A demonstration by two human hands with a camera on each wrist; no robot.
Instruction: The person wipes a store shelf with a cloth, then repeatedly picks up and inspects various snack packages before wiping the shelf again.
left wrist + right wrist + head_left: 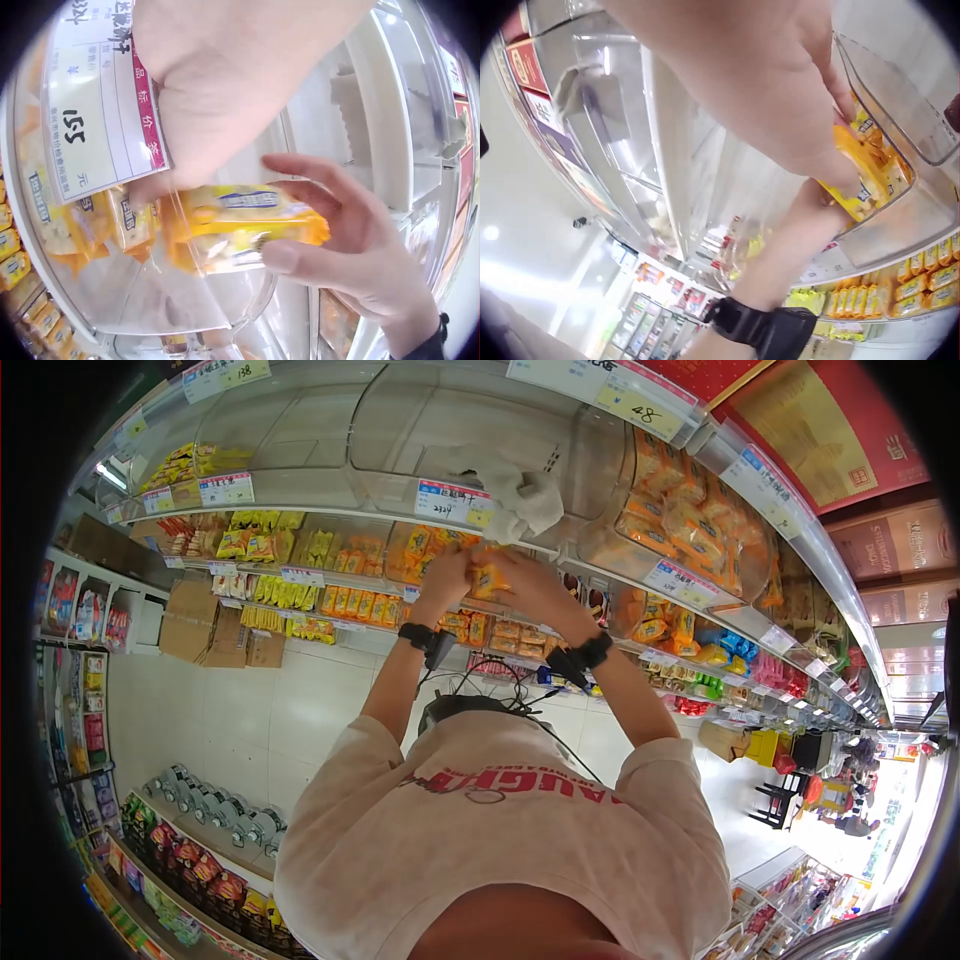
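Head view: one person with both arms raised to the front edge of a shelf [320, 500]. Item in hand: yellow snack packet [490, 575], held between the left hand [447, 582] and the right hand [533, 588], directly in front of the person at the mouth of a clear bin [187, 300]. Left wrist view: the packet's long axis runs crosswise from hand to hand. The left hand's fingers close over its near end, just below a price label [94, 112], and the right hand's thumb and fingers wrap the far end. Both hands are grasping and touch the packet equally, neither nearer. More yellow packets [82, 225] lie inside the bin, just beside the held one. A white cloth [530, 495] rests on the shelf above the hands, apart from them.
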